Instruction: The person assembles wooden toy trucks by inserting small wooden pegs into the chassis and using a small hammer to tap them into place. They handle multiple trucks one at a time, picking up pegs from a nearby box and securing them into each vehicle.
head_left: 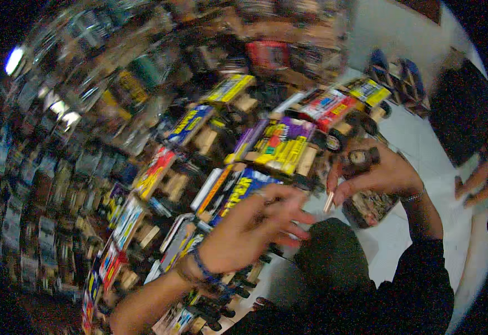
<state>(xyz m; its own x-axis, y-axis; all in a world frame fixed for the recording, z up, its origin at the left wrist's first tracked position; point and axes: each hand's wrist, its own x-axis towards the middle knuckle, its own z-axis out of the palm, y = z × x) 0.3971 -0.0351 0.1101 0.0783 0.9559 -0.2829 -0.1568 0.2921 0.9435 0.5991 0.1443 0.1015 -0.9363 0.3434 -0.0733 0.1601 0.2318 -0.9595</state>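
left hand (244, 231): reaches in from the lower left with a blue braided bracelet (203, 268) at the wrist; fingers spread loosely forward, pointing toward the other hand; blur hides whether the tips pinch anything, so i cannot tell if it grasps or is released
right hand (381, 173): comes in from the right, a metal bracelet (413, 196) at the wrist; fingers curl closed around a small dark toy car (361, 158), with a pale thin stick (328, 202) poking down below the fingertips
toy car: held up in the right hand, above the white floor (417, 151) and just right of the rows of boxes
boxes: rows of packaged toy cars (280, 145) in yellow, blue, purple and red card, lying side by side across the middle; the nearest blue and yellow box (243, 187) sits just behind the left hand
doing it well, as i judge it: keep the right hand's grip firm on the car body, not on the wheels; bring the left fingers in slowly to meet it; steady both hands over the lap so nothing drops among the packs
counts: two hands; one loose car in hand; one stick; the boxes number well over a dozen, too blurred for an exact count
also there: another person's dark clothing (459, 111) at the far right
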